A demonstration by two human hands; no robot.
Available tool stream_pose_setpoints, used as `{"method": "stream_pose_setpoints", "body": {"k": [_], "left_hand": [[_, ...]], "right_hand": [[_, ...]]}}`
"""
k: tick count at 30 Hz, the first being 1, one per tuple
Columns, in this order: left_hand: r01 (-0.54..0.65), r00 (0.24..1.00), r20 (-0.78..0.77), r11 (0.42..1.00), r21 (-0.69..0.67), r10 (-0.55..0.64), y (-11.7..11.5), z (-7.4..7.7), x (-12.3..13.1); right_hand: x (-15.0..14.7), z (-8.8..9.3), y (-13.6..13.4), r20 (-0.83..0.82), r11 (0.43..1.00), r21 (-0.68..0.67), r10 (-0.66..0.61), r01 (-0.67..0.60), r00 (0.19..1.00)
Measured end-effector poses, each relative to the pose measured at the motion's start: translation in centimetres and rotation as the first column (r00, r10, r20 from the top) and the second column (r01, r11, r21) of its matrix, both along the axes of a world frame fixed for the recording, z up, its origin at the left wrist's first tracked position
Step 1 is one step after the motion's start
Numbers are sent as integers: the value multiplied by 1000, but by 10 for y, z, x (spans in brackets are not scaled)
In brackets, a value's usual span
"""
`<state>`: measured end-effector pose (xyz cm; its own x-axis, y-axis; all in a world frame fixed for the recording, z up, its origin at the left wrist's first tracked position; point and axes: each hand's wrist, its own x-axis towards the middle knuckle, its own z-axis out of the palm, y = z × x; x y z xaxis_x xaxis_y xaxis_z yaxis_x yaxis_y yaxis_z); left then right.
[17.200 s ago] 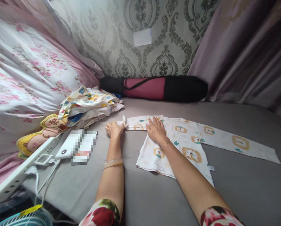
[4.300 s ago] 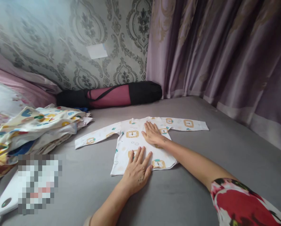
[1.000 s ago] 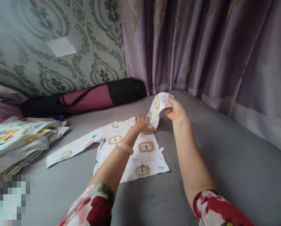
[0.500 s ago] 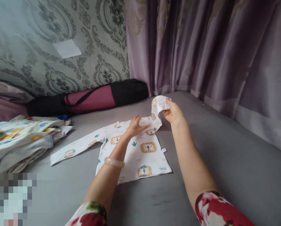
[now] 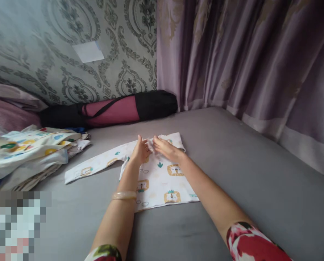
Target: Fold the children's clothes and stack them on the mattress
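A small white long-sleeved shirt (image 5: pixel 159 185) printed with lion faces and green leaves lies spread on the grey bed sheet. Its left sleeve stretches out flat to the side, while the right sleeve is folded inward across the upper body. Over the shirt's upper middle, my left hand (image 5: pixel 141 151) has its fingers apart and its thumb raised. Close beside it, my right hand (image 5: pixel 166 148) rests on the folded sleeve with fingers stretched out to the left. The cuff's end is mostly hidden by my hands. A pale bangle (image 5: pixel 124 195) circles my left forearm.
A pile of printed clothes (image 5: pixel 39 148) lies at the left. Along the wall stretches a black and maroon long bag (image 5: pixel 111 111). Purple curtains (image 5: pixel 205 54) hang behind the grey bed sheet (image 5: pixel 260 163). A white paper (image 5: pixel 88 52) is on the patterned wall.
My right hand has brought the raised right sleeve left and down, folding it over the shirt. My left hand has shifted slightly left. The view has turned a little left.
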<state>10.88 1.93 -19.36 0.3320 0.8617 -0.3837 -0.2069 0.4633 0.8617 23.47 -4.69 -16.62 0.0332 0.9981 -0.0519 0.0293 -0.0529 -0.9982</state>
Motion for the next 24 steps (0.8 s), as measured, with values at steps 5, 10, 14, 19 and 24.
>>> {"method": "stream_pose_setpoints", "body": {"k": [5,10,14,19,24], "left_hand": [[9,985,-171,999,43,-1,0,-5,-3],[-9,963,-264,990,144,47,1,-13,-2],[-62,969,-201,932,356,141,8,-17,-4],[-101,922,-288,880,463,257,15,-21,-14],[-148,876,-361,890,432,321,23,-27,-19]], "right_hand": [[27,18,-6,-198,984,-172,-77,42,977],[89,32,-10,-272,932,-132,-361,337,892],[114,24,-16,-311,881,-121,-472,458,825],[111,10,-10,-262,862,-168,-507,479,821],[100,-3,0,-78,845,-139,-528,516,845]]}}
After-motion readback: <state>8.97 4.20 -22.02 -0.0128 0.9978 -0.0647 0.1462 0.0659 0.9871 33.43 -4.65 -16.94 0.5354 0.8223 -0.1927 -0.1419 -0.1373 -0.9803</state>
